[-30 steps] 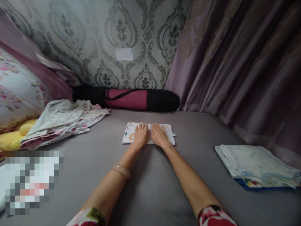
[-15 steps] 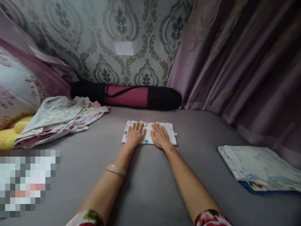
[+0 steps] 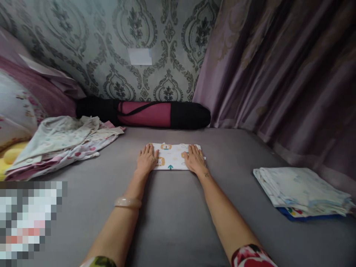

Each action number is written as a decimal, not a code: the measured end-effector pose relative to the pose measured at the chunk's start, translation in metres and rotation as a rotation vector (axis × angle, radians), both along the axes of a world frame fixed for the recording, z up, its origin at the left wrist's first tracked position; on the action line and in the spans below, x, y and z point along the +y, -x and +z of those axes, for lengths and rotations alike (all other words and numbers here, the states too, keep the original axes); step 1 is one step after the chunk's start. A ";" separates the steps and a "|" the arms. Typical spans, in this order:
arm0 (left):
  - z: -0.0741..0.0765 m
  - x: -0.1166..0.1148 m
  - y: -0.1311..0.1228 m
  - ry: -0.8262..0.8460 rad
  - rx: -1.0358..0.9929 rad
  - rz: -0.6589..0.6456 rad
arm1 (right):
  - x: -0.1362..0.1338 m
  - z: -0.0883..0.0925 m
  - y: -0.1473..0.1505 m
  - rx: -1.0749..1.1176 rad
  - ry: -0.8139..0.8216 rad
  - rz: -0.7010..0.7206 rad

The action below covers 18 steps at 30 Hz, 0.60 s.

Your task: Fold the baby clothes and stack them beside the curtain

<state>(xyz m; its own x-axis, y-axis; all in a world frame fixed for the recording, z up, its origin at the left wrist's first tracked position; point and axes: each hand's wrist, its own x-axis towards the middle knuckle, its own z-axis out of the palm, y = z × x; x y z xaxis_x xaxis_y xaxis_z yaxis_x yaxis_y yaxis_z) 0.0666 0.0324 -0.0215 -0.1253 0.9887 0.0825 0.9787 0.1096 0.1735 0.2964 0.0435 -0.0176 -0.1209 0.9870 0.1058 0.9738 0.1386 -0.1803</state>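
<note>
Pressing down with both hands at once, one at each end of this folded white cloth (image 3: pixel 172 152) with the orange animal-ish prints. It's lying flat on the grey bed (image 3: pixel 172 215), pretty much straight out in front of me, long side facing me. Fingers of my left hand (image 3: pixel 146 159) are loosely spread over the left end, thumb out toward the middle. Right hand (image 3: pixel 194 159) is about the same on the other end, right by the little white tag (image 3: pixel 205 158). Not pinching anything with either, just laid flat on top.

I'd call this the flattening step: the folding looks done to me and it's down to getting creases out. The far edge looks a tad bumpy, so I reckon the next move calls for light, even pressure there, without dragging the layers apart. If it had to be picked up from here, I'd want fingers under both short ends so it keeps its shape.

For context, there's a folded stack (image 3: pixel 303 189) well off to my right and a loose heap of clothes (image 3: pixel 63 139) over on the left.
</note>
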 end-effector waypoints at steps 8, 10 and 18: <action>0.002 0.000 0.012 0.049 -0.059 0.008 | 0.004 -0.003 -0.017 0.001 0.033 -0.043; 0.003 -0.001 0.011 0.039 -0.045 0.009 | 0.005 -0.002 -0.018 0.006 0.033 -0.039; 0.014 -0.001 -0.003 -0.145 0.092 -0.132 | 0.006 0.007 -0.019 0.015 -0.070 0.026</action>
<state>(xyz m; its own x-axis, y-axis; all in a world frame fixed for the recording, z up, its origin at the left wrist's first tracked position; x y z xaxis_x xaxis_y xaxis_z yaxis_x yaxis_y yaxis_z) 0.0700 0.0315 -0.0076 0.0195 0.9729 0.2306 0.9953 -0.0407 0.0877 0.3153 0.0495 -0.0106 -0.1443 0.9737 0.1765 0.9669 0.1767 -0.1841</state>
